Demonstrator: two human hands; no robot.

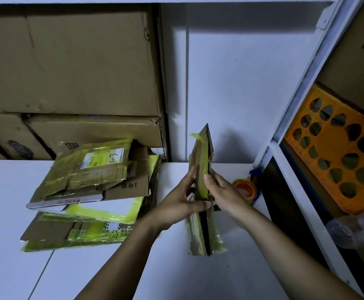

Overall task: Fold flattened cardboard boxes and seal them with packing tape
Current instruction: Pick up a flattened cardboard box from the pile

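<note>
1. The left hand (176,206) is gripping a flattened box (199,232) from its left side. The thumb is lying across the near edge and the fingers are reaching up the left face.
2. The right hand (226,191) is gripping the same box from the right. Its thumb is pressing on the yellow-taped near edge, and its other fingers are wrapping behind the right face, mostly hidden.
3. The box is standing on edge between the two hands, its top leaning a little to the right, above the white table (90,273). I cannot tell whether its bottom edge is touching the surface.
4. Bare tabletop is showing in front of the box and to its front left.
5. On the left, a pile of flat boxes (90,191) with yellow tape is lying on the table, its right edge near the left hand.
6. Behind the pile, big cartons (68,61) are sitting stacked against the wall.
7. A tape roll (244,188) is sitting just behind the right hand, partly hidden by it.
8. On the right, a white shelf frame (295,191) is closing in that side, holding an orange crate (338,165) and a plastic bag (354,230).
</note>
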